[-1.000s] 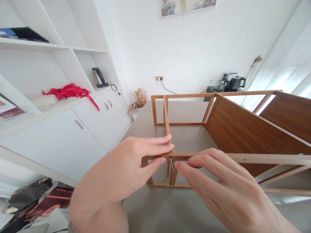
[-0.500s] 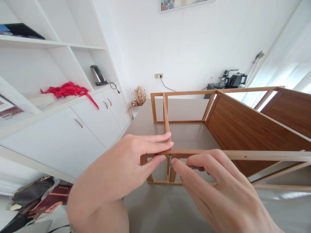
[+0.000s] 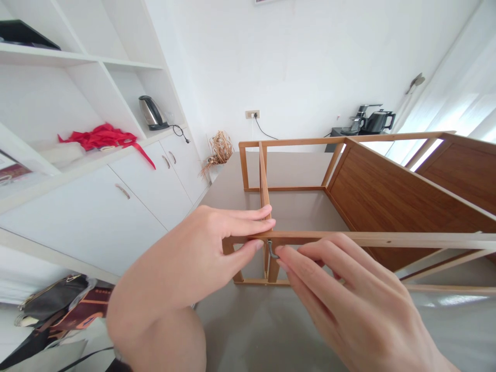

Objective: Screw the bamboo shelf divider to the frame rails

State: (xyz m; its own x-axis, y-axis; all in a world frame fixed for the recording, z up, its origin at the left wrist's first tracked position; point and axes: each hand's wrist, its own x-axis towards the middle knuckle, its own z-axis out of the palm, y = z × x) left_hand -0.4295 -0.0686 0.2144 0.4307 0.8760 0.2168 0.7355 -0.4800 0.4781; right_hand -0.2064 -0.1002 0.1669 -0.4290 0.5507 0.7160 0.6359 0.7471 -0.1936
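A brown wooden frame [image 3: 380, 239] with slatted sides and panels [image 3: 387, 191] lies across the middle and right. My left hand [image 3: 232, 235] is closed around the joint where a thin crossbar [image 3: 263, 181] meets the near rail, two fingers above and the thumb below. Just right of that thumb, the short bent end of a metal hex key [image 3: 272, 252] points up into the underside of the rail. My right hand [image 3: 337, 279] pinches the hex key near its bend; the fingers hide most of its long arm.
White cupboards [image 3: 135, 191] with shelves line the left, holding a kettle [image 3: 152, 112] and red ribbon [image 3: 103, 138]. Bags [image 3: 58, 299] sit at lower left. Dried plants [image 3: 220, 150] stand behind. A black kettle [image 3: 377, 122] is at the back right.
My right fingers have shifted on the hex key, whose long arm has swung from pointing right to mostly hidden behind them. My left hand keeps its grip. The view has tilted slightly down.
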